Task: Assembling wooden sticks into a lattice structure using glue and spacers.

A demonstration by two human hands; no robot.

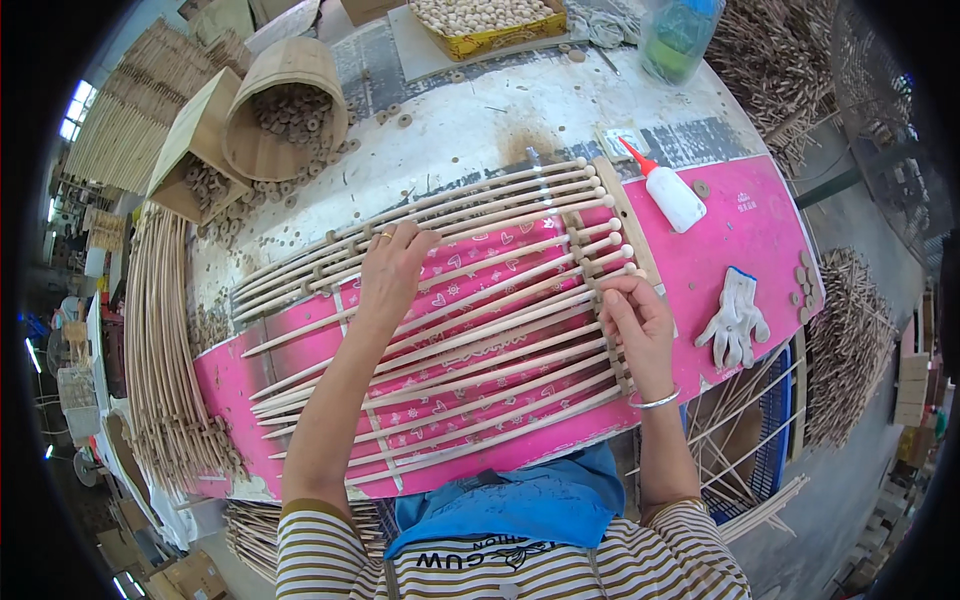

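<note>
Long pale wooden rods (480, 305) lie side by side across a pink patterned sheet (275, 345). Round wooden balls (615, 238) cap the right ends of the upper rods. Small brown wooden rings (588, 268) sit on the rods near those ends, and more are strung further left on the far rods. My left hand (392, 270) is closed over the far rods, its fingertips hiding what they grip. At the right ends, my right hand (638, 325) pinches with thumb and fingers beside the rings; what lies between them is too small to make out.
A white glue bottle (677, 200) with a red tip and a white glove (735, 318) lie on the right. A wooden bucket (290, 65) of rings has tipped over at far left. Bundled rods (165, 350) flank the table. A yellow box of balls (500, 40) stands behind.
</note>
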